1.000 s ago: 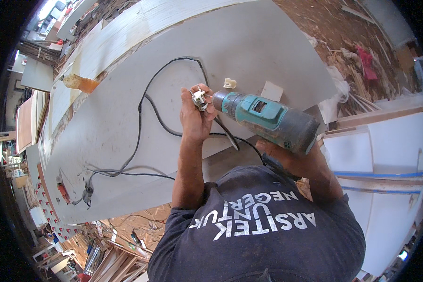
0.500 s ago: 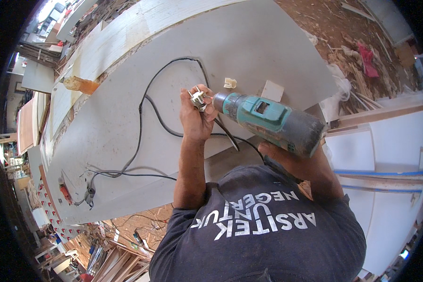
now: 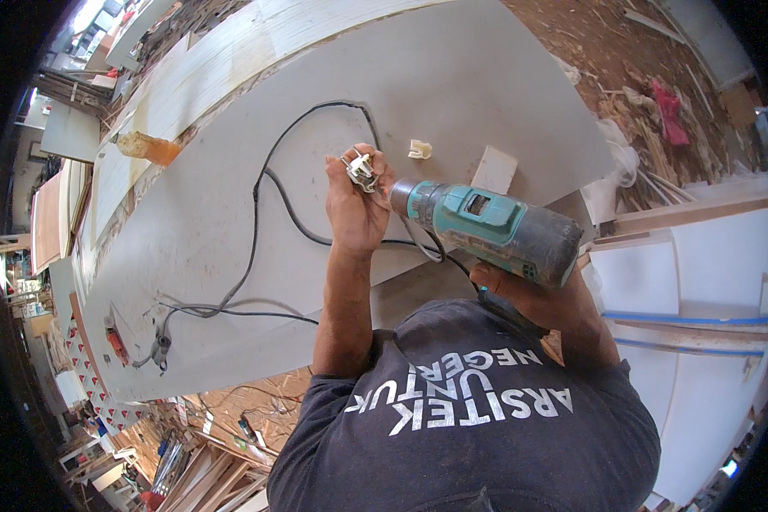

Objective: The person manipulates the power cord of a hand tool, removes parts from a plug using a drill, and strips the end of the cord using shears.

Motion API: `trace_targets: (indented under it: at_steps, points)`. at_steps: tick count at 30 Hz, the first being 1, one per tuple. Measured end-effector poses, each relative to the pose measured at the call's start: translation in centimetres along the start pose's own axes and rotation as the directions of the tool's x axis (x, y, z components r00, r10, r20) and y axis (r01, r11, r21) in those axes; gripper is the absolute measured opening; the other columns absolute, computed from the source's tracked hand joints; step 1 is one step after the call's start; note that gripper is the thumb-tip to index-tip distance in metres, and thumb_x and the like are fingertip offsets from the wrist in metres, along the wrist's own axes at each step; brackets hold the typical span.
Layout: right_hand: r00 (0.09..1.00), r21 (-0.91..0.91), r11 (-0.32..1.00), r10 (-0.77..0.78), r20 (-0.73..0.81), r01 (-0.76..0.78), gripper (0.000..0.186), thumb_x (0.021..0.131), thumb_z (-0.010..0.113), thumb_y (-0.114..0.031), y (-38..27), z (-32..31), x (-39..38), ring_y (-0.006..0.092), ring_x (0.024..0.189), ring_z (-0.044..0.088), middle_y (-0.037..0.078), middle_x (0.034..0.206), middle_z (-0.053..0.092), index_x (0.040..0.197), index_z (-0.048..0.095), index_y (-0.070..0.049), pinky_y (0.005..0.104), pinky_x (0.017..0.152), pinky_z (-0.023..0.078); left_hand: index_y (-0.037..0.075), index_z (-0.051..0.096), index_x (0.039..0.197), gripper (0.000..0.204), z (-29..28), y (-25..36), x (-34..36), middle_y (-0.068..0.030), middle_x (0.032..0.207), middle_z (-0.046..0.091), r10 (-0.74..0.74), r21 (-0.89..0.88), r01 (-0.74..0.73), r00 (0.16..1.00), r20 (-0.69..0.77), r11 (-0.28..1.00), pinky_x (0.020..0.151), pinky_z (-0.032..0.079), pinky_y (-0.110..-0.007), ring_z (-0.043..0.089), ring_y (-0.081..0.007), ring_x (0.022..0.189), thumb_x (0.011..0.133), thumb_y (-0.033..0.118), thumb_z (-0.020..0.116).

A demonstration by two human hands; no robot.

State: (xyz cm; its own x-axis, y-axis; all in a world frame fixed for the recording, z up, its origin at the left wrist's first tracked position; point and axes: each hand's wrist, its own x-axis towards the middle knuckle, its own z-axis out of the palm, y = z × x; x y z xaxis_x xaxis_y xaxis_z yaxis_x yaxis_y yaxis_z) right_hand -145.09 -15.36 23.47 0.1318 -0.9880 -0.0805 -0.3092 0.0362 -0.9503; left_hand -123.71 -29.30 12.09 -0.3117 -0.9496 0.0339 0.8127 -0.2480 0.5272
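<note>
My left hand (image 3: 354,209) is raised over the grey board. Its fingers are closed around an opened electrical plug (image 3: 362,167), whose white insert and metal pins show at the fingertips. My right hand (image 3: 516,292) grips a teal and black cordless drill (image 3: 482,220) from below, most of its handle hidden by the body and hand. The drill's chuck points left, right beside my left fingers; its bit tip is hidden there. A small cream plastic piece (image 3: 419,149) lies on the board just beyond the chuck. A black cable (image 3: 258,200) loops across the board around my left hand.
A white rectangular block (image 3: 494,169) sits behind the drill. At the board's left end lie a red-handled tool (image 3: 116,343) and a grey cable connector (image 3: 160,348). An orange-tipped clear bottle (image 3: 148,149) rests on the far left edge. White panels (image 3: 708,264) stand at right.
The drill has shifted slightly nearer my body, its chuck lower beside my left hand. The plug has turned a little and risen in my left fingers.
</note>
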Motion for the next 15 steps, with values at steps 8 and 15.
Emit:
trace_targets:
  at_steps: [8, 15]
  points:
    - [1.000, 0.073, 0.997, 0.013, -0.013, -0.012, 0.044, 0.085, 0.080, -0.029, -0.21, 0.24, -0.13, 0.0270, 0.097, 0.068, 0.014, 0.106, 0.070, 0.116, 0.065, -0.002, 0.0374, 0.087, 0.053, 0.006, 0.054, 0.110, 0.053, 0.13, -0.03, -0.20, -0.0042, 0.086, 0.051, 0.058, 0.111, -0.056, 0.998, -0.015, 0.992, 0.062, 0.047, -0.026, 0.050, -0.0140, 0.077, 0.106, 0.054, 0.032]
    - [0.998, 0.033, 0.998, 0.057, -0.019, -0.057, 0.049, 0.085, 0.079, -0.025, -0.65, 0.29, -0.05, 0.0266, 0.105, 0.066, 0.016, 0.114, 0.068, 0.124, 0.060, -0.001, 0.0369, 0.093, 0.051, 0.006, 0.054, 0.110, 0.053, -0.06, -0.09, -0.08, -0.0037, 0.086, 0.050, 0.068, 0.110, -0.064, 0.997, -0.028, 0.992, 0.062, 0.045, -0.027, 0.049, -0.0145, 0.076, 0.105, 0.055, 0.034]
